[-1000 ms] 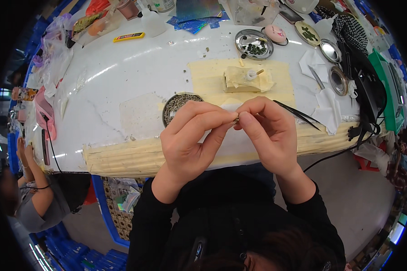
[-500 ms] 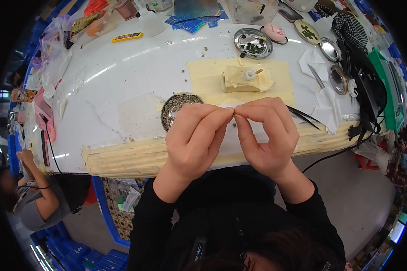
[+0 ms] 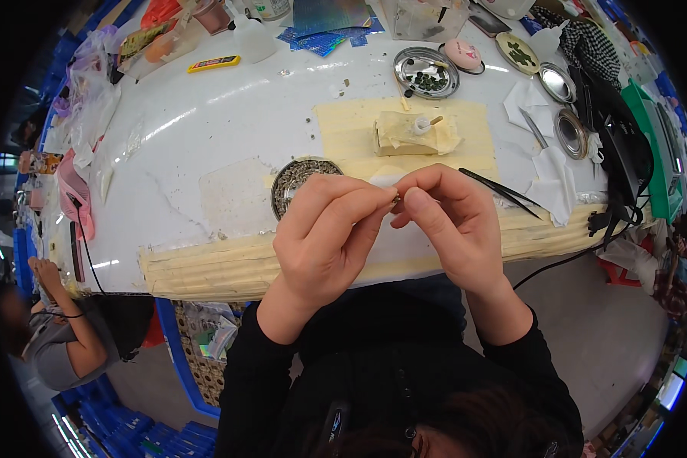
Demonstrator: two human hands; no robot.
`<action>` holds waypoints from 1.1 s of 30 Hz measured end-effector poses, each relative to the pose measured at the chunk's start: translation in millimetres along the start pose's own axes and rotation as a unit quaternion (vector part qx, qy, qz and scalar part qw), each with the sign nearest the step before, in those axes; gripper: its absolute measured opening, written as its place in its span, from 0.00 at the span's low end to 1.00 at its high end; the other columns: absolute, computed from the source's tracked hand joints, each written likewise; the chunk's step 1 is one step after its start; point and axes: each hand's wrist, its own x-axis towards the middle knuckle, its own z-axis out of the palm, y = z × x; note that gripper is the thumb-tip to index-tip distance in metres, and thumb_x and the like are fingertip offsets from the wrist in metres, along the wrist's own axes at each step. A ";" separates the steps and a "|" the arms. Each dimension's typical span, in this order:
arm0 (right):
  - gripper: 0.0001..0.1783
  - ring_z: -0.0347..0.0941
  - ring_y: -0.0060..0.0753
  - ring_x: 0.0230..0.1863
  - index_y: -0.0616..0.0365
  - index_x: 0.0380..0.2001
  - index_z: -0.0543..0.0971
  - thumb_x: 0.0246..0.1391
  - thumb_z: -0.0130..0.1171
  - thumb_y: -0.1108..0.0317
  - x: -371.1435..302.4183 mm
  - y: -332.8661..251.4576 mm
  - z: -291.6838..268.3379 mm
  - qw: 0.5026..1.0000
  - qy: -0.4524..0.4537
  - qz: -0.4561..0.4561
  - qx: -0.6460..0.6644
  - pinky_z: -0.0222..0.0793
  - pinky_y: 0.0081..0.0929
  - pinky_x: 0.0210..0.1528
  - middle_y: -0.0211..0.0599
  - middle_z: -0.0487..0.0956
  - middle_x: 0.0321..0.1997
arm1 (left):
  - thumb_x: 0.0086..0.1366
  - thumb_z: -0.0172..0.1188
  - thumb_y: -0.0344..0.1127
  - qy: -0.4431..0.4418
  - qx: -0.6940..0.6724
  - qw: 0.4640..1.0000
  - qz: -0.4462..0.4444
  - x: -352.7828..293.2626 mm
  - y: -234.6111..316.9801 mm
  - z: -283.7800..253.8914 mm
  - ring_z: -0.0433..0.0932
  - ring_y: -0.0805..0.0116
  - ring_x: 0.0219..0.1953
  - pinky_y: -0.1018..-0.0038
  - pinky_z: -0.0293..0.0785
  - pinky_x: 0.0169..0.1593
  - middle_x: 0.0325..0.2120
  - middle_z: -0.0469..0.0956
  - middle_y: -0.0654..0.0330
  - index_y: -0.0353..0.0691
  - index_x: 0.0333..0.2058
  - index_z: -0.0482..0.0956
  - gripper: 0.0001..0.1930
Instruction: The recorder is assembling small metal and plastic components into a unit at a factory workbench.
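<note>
In front of my chest, my left hand [image 3: 317, 237] pinches a tiny dark brownish-gold piece [image 3: 396, 199] between thumb and fingertips. It is too small to name. Against that piece, my right hand [image 3: 459, 229] has its fingers curled and its thumb laid over them, the tips meeting those of the left. Partly behind my left hand is a round metal dish [image 3: 275, 195] of small greyish bits. Black tweezers [image 3: 504, 193] lie just right of my right hand. Beyond my hands stands a block wrapped in cream tape [image 3: 393, 141], with a small white cup and a stick on top.
Cream tape covers the table's front edge [image 3: 206, 271]. Further back are a metal plate [image 3: 443, 90] with dark green pieces, white tissues [image 3: 553, 183], metal lids [image 3: 571, 133] and a yellow box [image 3: 214, 64]. Another person's hand [image 3: 47, 276] shows at far left; a blue crate [image 3: 177, 359] is below.
My right hand has turned, its thumb coming up over the curled fingers. The tiny piece shows more between the fingertips. More of the tweezers is uncovered.
</note>
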 end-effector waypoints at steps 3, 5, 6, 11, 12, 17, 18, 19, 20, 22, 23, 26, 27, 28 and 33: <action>0.07 0.73 0.16 0.37 0.66 0.38 0.77 0.61 0.58 0.72 2.2 1.1 -1.4 0.998 -0.012 0.034 0.053 0.71 0.17 0.39 0.30 0.78 0.36 | 0.50 0.67 0.17 -0.002 -0.004 1.000 0.012 0.4 -0.8 0.8 0.76 0.64 0.28 0.73 0.71 0.29 0.28 0.78 0.58 0.33 0.34 0.81 0.12; 0.06 0.72 0.17 0.35 0.65 0.37 0.77 0.60 0.59 0.72 2.8 2.9 -1.3 0.997 -0.005 0.031 0.067 0.71 0.17 0.37 0.30 0.78 0.35 | 0.50 0.67 0.17 -0.002 0.001 1.000 0.014 0.2 -0.5 0.5 0.76 0.64 0.28 0.73 0.71 0.29 0.28 0.78 0.58 0.33 0.34 0.81 0.12; 0.06 0.72 0.17 0.35 0.65 0.36 0.77 0.59 0.61 0.73 2.9 4.0 -1.6 0.998 0.003 0.019 0.060 0.70 0.17 0.37 0.30 0.78 0.34 | 0.49 0.67 0.17 -0.002 0.008 1.000 0.015 0.2 -0.2 0.5 0.75 0.63 0.28 0.73 0.71 0.29 0.28 0.78 0.58 0.33 0.34 0.81 0.12; 0.05 0.74 0.23 0.32 0.63 0.32 0.78 0.52 0.65 0.77 4.3 7.5 1.5 0.916 0.084 -0.253 -0.300 0.70 0.19 0.34 0.34 0.78 0.30 | 0.51 0.67 0.16 -0.011 0.048 0.999 0.007 -1.0 2.1 1.0 0.77 0.65 0.29 0.75 0.73 0.32 0.29 0.78 0.56 0.32 0.34 0.81 0.11; 0.05 0.74 0.25 0.31 0.63 0.31 0.79 0.51 0.65 0.77 7.4 7.1 2.0 0.880 0.092 -0.302 -0.355 0.70 0.20 0.34 0.35 0.78 0.29 | 0.51 0.67 0.16 -0.011 0.057 0.998 0.009 -1.6 1.5 1.4 0.77 0.65 0.29 0.75 0.73 0.31 0.29 0.78 0.56 0.32 0.34 0.81 0.11; 0.03 0.74 0.22 0.32 0.64 0.32 0.78 0.54 0.62 0.76 3.5 9.1 5.0 0.973 0.084 -0.139 -0.163 0.70 0.19 0.36 0.33 0.78 0.30 | 0.51 0.67 0.17 -0.016 0.030 0.999 -0.001 -1.1 1.0 0.4 0.76 0.65 0.28 0.75 0.72 0.31 0.28 0.78 0.57 0.32 0.34 0.81 0.11; 0.03 0.74 0.20 0.32 0.64 0.33 0.78 0.56 0.61 0.76 3.2 7.2 5.1 0.989 0.068 -0.092 -0.098 0.70 0.19 0.37 0.32 0.78 0.30 | 0.50 0.67 0.17 -0.013 0.019 1.000 -0.004 -0.9 0.5 0.5 0.76 0.64 0.28 0.74 0.72 0.30 0.28 0.77 0.57 0.33 0.34 0.81 0.11; 0.03 0.74 0.19 0.33 0.64 0.33 0.78 0.57 0.60 0.75 3.0 5.8 4.7 0.997 0.053 -0.044 -0.033 0.71 0.19 0.37 0.31 0.78 0.31 | 0.49 0.67 0.18 -0.009 0.008 1.000 -0.005 -0.6 0.3 0.9 0.75 0.63 0.27 0.73 0.71 0.29 0.27 0.77 0.58 0.33 0.34 0.81 0.12; 0.04 0.74 0.19 0.34 0.65 0.33 0.77 0.58 0.59 0.74 2.7 6.6 3.8 0.996 0.049 -0.057 -0.050 0.71 0.19 0.38 0.31 0.78 0.31 | 0.49 0.67 0.18 -0.008 0.008 1.000 -0.010 -0.4 0.7 1.0 0.75 0.64 0.27 0.73 0.71 0.29 0.27 0.77 0.58 0.33 0.34 0.81 0.11; 0.05 0.73 0.17 0.35 0.66 0.34 0.77 0.60 0.57 0.74 2.0 9.4 2.1 0.992 0.041 -0.081 -0.085 0.71 0.19 0.39 0.30 0.78 0.32 | 0.49 0.68 0.18 -0.005 0.008 1.000 -0.020 0.0 2.2 0.7 0.75 0.64 0.27 0.73 0.71 0.29 0.27 0.77 0.58 0.34 0.33 0.81 0.11; 0.05 0.73 0.17 0.35 0.66 0.34 0.76 0.60 0.57 0.74 1.9 9.3 1.9 0.993 0.036 -0.081 -0.079 0.71 0.19 0.39 0.31 0.78 0.32 | 0.49 0.68 0.18 -0.006 0.003 1.000 -0.025 0.3 2.6 0.0 0.76 0.65 0.27 0.73 0.72 0.29 0.28 0.77 0.58 0.34 0.33 0.81 0.11; 0.05 0.73 0.17 0.36 0.66 0.36 0.76 0.62 0.56 0.73 1.7 8.0 2.0 0.997 0.018 -0.067 -0.045 0.71 0.19 0.41 0.31 0.78 0.33 | 0.49 0.68 0.18 -0.006 -0.012 0.999 -0.033 0.6 2.8 -2.2 0.76 0.66 0.28 0.74 0.72 0.29 0.28 0.78 0.58 0.34 0.33 0.81 0.11; 0.06 0.73 0.18 0.36 0.66 0.36 0.75 0.62 0.56 0.73 1.7 7.6 2.0 0.998 0.009 -0.052 -0.022 0.71 0.19 0.41 0.31 0.77 0.34 | 0.49 0.68 0.18 -0.003 -0.017 0.999 -0.032 0.6 2.7 -2.3 0.76 0.66 0.28 0.74 0.72 0.29 0.28 0.78 0.58 0.34 0.33 0.82 0.11; 0.06 0.73 0.18 0.36 0.66 0.37 0.75 0.63 0.55 0.72 1.9 7.1 2.0 0.999 0.000 -0.037 0.002 0.71 0.19 0.41 0.31 0.77 0.34 | 0.49 0.68 0.18 -0.001 -0.021 0.999 -0.030 0.5 2.7 -2.6 0.76 0.66 0.28 0.74 0.72 0.29 0.28 0.78 0.58 0.34 0.33 0.82 0.11; 0.07 0.73 0.18 0.37 0.64 0.39 0.74 0.64 0.54 0.70 2.4 5.3 -0.5 0.996 -0.042 0.018 0.081 0.71 0.20 0.42 0.30 0.76 0.35 | 0.50 0.68 0.19 0.005 -0.049 0.998 -0.025 0.0 1.9 -3.2 0.76 0.66 0.28 0.75 0.72 0.29 0.28 0.78 0.58 0.34 0.33 0.82 0.11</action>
